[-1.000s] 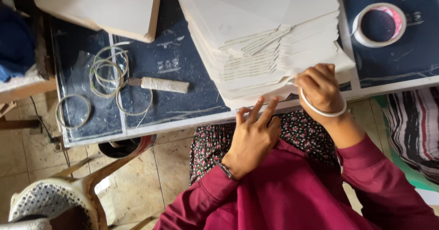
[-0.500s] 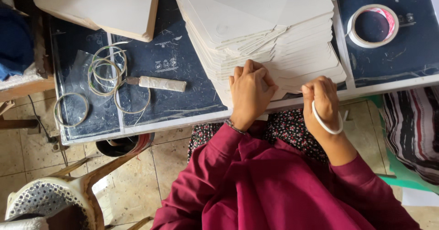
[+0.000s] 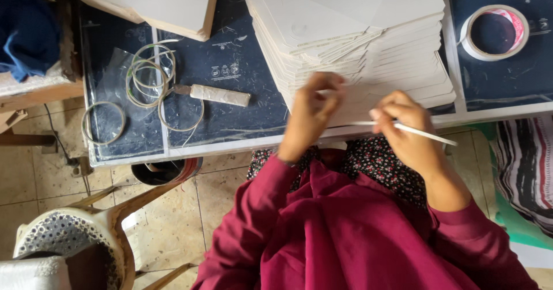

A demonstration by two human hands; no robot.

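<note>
A tall stack of cream card sheets (image 3: 351,30) lies on the dark table (image 3: 230,65) in front of me. My left hand (image 3: 311,114) rests against the stack's near edge, fingers curled on the sheets and blurred. My right hand (image 3: 406,131) is just right of it, pinching a thin white band (image 3: 423,133) that sticks out to the right as a flat strip. Both arms wear maroon sleeves.
Several thin rings (image 3: 151,82) and a wrapped knife-like tool (image 3: 216,95) lie left of the stack. A second card pile (image 3: 155,2) sits at the back left, a tape roll (image 3: 495,31) at the back right. A woven chair (image 3: 69,238) stands on the tiled floor.
My left hand has risen from my lap to the stack's edge. My right hand has shifted the white band from around the hand to a pinch between the fingers.
</note>
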